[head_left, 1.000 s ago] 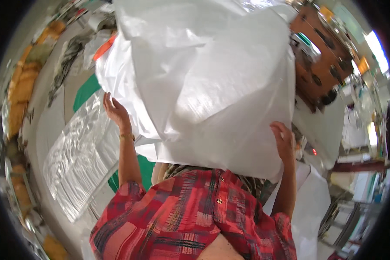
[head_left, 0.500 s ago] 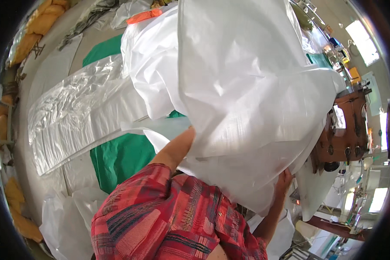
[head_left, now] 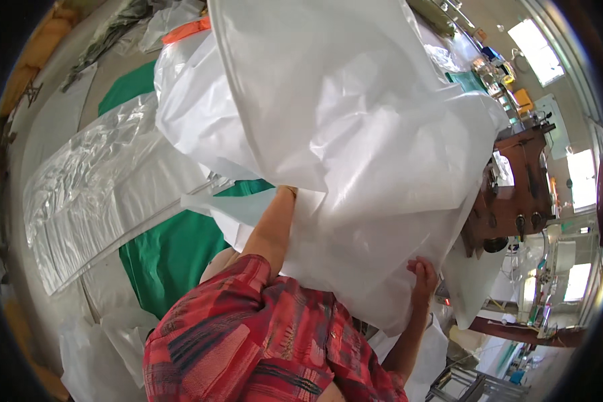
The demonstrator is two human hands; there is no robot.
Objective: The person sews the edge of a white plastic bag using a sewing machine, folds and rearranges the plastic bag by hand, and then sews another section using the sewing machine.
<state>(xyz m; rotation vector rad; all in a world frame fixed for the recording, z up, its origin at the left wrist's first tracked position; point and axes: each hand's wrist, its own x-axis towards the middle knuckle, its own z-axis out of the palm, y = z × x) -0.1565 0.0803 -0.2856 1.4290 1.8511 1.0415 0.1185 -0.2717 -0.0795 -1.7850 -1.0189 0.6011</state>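
Overhead, white plastic sheet [head_left: 355, 134], long axis upright (right hand [head_left: 423, 275] clutching its edge; left grip hidden).

Large white woven plastic sack [head_left: 355, 134] occupies centre and upper frame, raised in front of the person. Left forearm runs up under the sack's lower fold; left hand hidden inside the fold. Right hand [head_left: 423, 276] at the sack's lower right edge, touching it. Person's red plaid sleeve [head_left: 248, 335] below the sack, at lower centre. Green cloth sheet [head_left: 174, 248] lies on the floor left of the person, partly under the sack. Clear crinkled plastic sheet [head_left: 94, 181] lies further left, overlapping the green cloth sheet. Brown wooden machine stand [head_left: 509, 194] stands right of the sack, behind its right edge.
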